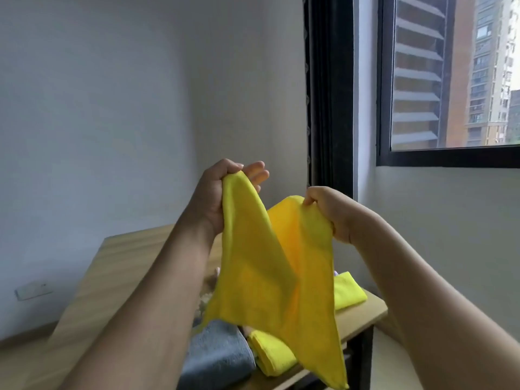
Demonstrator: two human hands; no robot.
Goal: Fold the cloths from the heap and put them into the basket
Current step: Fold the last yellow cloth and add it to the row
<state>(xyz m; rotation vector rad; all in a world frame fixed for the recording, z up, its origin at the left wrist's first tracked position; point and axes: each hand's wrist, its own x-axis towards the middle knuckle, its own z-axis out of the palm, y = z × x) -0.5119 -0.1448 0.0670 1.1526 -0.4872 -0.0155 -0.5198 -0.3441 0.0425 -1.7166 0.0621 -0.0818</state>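
- The yellow cloth (270,277) is up in the air between both hands, well above the surface (118,266); it hangs loose and creased, not yet folded, so I judge this one is at the spreading-out step.
- Below it on the surface lie a grey cloth (216,358) and two more yellow ones, one (270,358) just beside the grey and one (349,291) near the far edge. They look rolled or folded, though blur makes that uncertain.
- No basket shows, and the heap cannot be picked out, so what has gone in or how much is left cannot be told.
- The left hand (222,198) is raised, its thumb and palm pinching one top corner, the other fingers (257,171) sticking out fairly straight behind the cloth.
- The right hand (332,212) sits a little lower, fingers curled down over the other top edge, gripping it.
- Both forearms reach forward and up, hands near each other, so the cloth sags between them.
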